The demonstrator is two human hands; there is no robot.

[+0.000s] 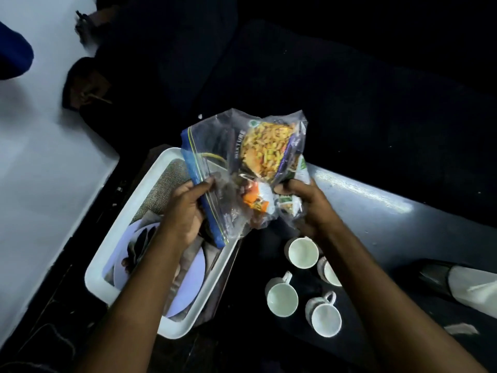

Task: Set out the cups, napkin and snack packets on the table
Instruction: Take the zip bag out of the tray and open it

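Both forearms reach forward, palms turned inward toward each other. The left hand (185, 211) is clamped on the blue zip edge of a clear plastic bag (215, 168), thumb on top. The right hand (309, 205) is closed round the bag's crumpled opposite side. Held up between the hands, the bag is see-through and wrinkled, showing snack packets (269, 152) inside: one with yellow mixture, smaller orange and green ones lower down. Below the left hand sits a white tray (166, 327). Just below the right hand, four white cups (301, 253) stand upright on the dark table (376, 211).
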